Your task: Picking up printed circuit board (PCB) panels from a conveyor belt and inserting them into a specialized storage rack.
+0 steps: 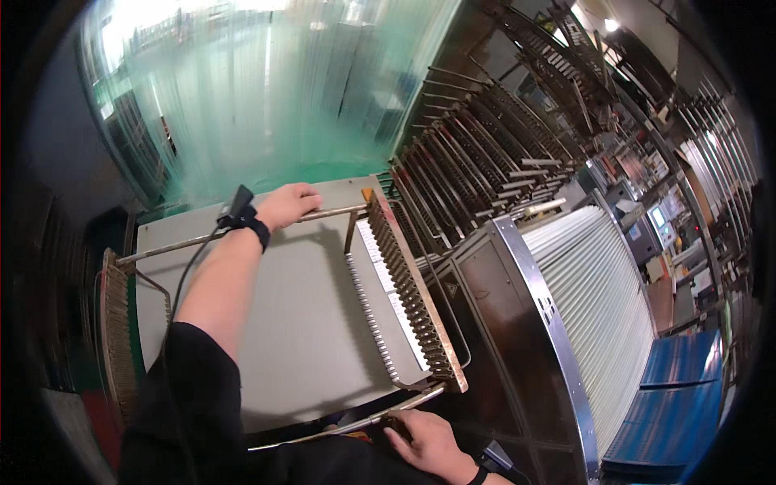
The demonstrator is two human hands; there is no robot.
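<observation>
Left hand (287, 204) outstretched, fingers curled in a grip; right hand (428, 443) low, knuckles up, fingers closed.

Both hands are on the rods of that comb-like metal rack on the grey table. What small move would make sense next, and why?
Probably a level lift of the rack. The left hand is closed around the far rod, and the right hand grips the near rod, so both ends are held. The rack rests on the grey table, beside the roller conveyor.
</observation>
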